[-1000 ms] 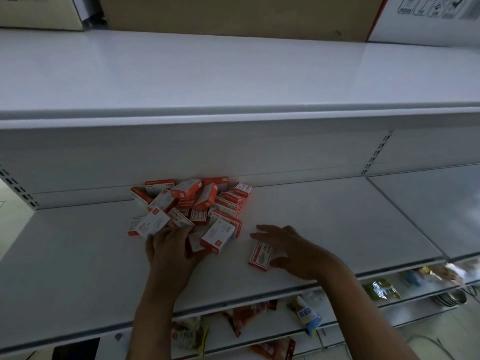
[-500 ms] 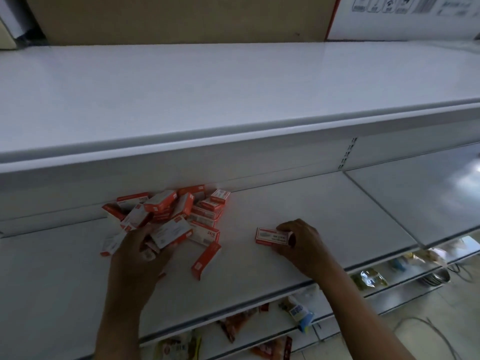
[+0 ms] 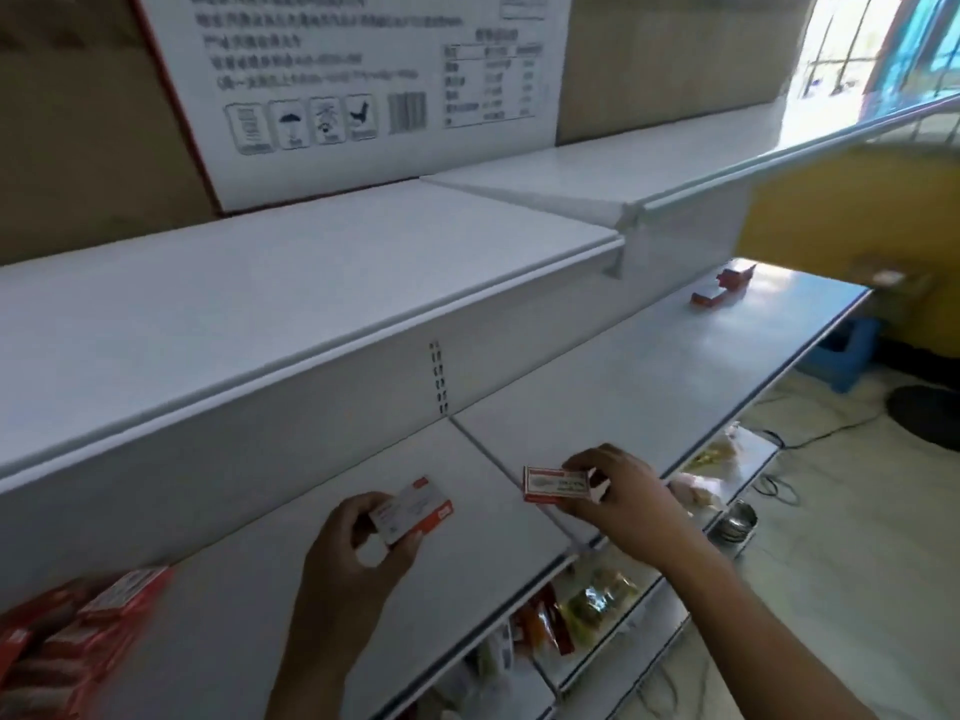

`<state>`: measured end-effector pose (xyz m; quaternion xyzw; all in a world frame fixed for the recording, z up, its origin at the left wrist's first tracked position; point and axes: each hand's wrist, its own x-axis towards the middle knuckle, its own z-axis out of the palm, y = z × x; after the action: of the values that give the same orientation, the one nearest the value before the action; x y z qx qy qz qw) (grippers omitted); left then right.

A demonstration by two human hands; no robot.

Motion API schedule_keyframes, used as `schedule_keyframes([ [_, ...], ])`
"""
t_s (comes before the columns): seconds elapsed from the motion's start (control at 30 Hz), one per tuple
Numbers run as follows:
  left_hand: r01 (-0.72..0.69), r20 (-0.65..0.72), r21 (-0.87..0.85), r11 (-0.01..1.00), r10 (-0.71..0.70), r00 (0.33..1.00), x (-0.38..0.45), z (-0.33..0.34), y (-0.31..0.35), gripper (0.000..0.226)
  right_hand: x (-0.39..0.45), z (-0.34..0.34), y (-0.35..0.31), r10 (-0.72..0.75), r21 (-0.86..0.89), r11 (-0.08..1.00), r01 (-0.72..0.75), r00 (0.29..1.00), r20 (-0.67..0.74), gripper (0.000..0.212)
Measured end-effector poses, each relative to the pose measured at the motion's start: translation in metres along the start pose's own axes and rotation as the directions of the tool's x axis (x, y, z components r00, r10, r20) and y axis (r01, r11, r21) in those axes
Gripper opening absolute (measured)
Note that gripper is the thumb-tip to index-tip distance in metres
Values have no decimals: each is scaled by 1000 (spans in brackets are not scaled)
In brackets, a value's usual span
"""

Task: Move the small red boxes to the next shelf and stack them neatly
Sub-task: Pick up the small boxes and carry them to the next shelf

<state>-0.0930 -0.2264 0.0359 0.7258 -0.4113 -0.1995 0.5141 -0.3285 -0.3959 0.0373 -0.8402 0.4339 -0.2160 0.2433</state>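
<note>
My left hand [image 3: 358, 553] holds one small red-and-white box [image 3: 413, 509] above the white shelf [image 3: 291, 589], fingers curled round its near end. My right hand [image 3: 621, 493] pinches a second small red box [image 3: 553, 484] over the seam between this shelf and the adjoining shelf [image 3: 649, 376] on the right. A blurred pile of red boxes [image 3: 67, 636] lies at the lower left on the first shelf. Two or three red boxes [image 3: 719, 288] sit far back on the adjoining shelf.
A white upper shelf [image 3: 260, 283] overhangs the working shelf, with large cardboard cartons [image 3: 358, 90] on it. Lower shelves hold packaged snacks [image 3: 587, 605] and a metal bowl [image 3: 735, 522]. A blue stool [image 3: 844, 361] and cables lie on the floor at right.
The view has swung right, so the pile now sits at the lower left. Both hands have lifted off the shelf, each carrying one box toward the right; the left hand has left the pile.
</note>
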Motion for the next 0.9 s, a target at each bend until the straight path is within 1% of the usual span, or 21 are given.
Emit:
schedule_keyframes([
  [0.13,17,59,-90,996,-12,998,29,103,33,42,11,-67,76,67,-22,997,-68,995,-69,42],
  [0.23,27,98,-126,992,-14,995,45,163,56,33,17,-112,118,94,-22,995,-98,988,-122,41],
  [0.4,-52,112,-98,994,63,992,72,242,90,37,32,-167,174,98,3,995,-100,968,-231,39],
  [0.6,-100,162,-76,992,111,980,120,321,119,38,66,-203,236,152,47,988,-145,953,-261,40],
  [0.8,-121,171,-54,991,128,977,188,410,141,49,124,-238,306,176,66,984,-165,957,-232,41],
  [0.9,-127,178,-63,990,137,975,226,458,156,45,159,-260,341,193,38,981,-190,958,-210,41],
])
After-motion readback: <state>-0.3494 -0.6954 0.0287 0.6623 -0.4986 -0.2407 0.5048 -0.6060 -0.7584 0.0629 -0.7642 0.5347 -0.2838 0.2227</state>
